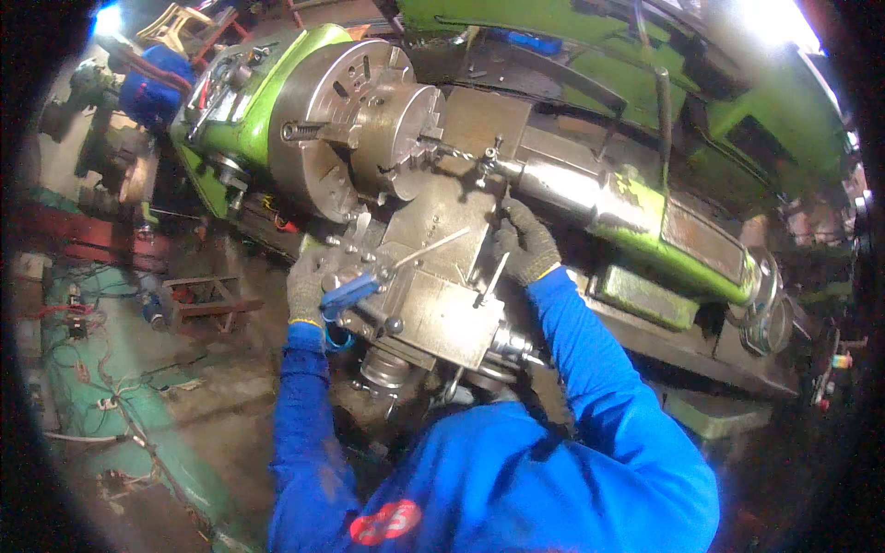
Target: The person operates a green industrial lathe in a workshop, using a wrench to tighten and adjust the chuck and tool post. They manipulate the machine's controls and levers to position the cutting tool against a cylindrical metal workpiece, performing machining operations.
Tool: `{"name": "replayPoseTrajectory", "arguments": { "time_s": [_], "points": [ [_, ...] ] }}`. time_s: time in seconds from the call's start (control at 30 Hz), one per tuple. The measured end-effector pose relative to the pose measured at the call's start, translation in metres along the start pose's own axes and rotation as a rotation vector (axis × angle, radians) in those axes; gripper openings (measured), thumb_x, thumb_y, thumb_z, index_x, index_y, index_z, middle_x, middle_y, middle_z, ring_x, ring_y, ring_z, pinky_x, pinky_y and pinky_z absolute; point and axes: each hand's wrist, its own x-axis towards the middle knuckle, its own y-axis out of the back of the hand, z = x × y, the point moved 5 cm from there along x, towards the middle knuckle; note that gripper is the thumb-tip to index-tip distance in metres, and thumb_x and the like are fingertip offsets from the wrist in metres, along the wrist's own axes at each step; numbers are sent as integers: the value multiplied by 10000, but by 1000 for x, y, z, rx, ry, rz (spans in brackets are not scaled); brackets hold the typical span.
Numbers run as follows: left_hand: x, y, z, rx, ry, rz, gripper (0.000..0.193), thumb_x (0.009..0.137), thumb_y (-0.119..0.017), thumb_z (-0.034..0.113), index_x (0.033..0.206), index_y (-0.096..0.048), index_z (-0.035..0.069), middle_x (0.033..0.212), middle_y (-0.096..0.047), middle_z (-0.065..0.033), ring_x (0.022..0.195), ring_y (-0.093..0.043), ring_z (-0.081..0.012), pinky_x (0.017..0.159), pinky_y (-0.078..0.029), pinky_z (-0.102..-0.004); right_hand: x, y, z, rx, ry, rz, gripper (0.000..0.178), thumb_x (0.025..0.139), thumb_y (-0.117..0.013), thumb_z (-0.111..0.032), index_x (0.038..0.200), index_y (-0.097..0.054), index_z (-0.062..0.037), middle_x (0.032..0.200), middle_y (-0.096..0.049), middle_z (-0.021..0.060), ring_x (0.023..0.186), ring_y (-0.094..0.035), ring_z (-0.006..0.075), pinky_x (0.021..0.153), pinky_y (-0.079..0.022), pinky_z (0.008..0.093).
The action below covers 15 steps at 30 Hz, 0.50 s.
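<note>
Both my hands wear grey knit gloves. My left hand (306, 284) is at the left side of the lathe's tool post (348, 261); its fingers blend into the metal, so their grip is unclear. Beside it lies a blue-handled tool (350, 295). My right hand (529, 243) reaches up beside the cross slide, fingers stretched toward the drill chuck (489, 163) on the tailstock (567, 192). A drill bit (454, 151) points from that chuck toward the large lathe chuck (398, 138). A thin metal rod (495, 276) stands close below my right hand.
The green headstock (249, 129) rises at the left, and a tailstock handwheel (767, 304) sits at the far right. A blue drum (155, 85) stands behind at left. Cables (106, 396) and a rusty metal frame (210, 304) lie on the floor.
</note>
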Motion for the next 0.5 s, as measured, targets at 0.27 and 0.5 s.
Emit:
{"name": "replayPoseTrajectory", "arguments": {
  "time_s": [0.27, 0.5],
  "points": [
    [-12, 8, 14, 213, 75, -32, 395, 915, -767, 375, 1081, -730, 19, 990, -747, -195, 904, -726, -296, 819, -557, -407, 81, 2, 44, 817, -417, -378, 215, 1068, -527, -337, 972, -595, -157, 682, -409, -28, 627, -431, 140, 529, -307, 311],
    [-12, 8, 34, 217, 217, -39, 356, 911, -765, 334, 1068, -743, 16, 954, -749, -174, 863, -720, -294, 783, -553, -399, 121, 31, 51, -864, 456, -394, 449, 1055, -406, -440, 1259, -624, -105, 1059, -630, 103, 862, -540, 253, 712, -445, 404]
  ]
}}
